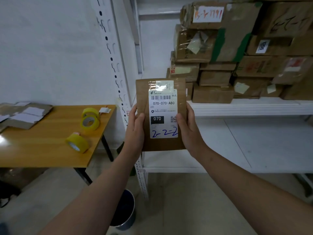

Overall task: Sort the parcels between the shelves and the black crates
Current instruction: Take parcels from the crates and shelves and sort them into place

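I hold a flat brown parcel (180, 143) upright in front of me, its white label facing me with "070-070-A80" printed and "2-2-2" handwritten in blue. My left hand (134, 131) grips its left edge, thumb on the front. My right hand (189, 131) grips its right edge the same way. Behind the parcel stands a white metal shelf unit (245, 106). Its upper board carries several stacked cardboard parcels (213, 92). No black crate is in view.
A wooden table (50, 143) at the left holds three yellow tape rolls (90, 120) and flat parcels (25, 116). A dark round bin (125, 211) stands on the floor below my left arm. The lower shelf board (254, 146) shows nothing on it.
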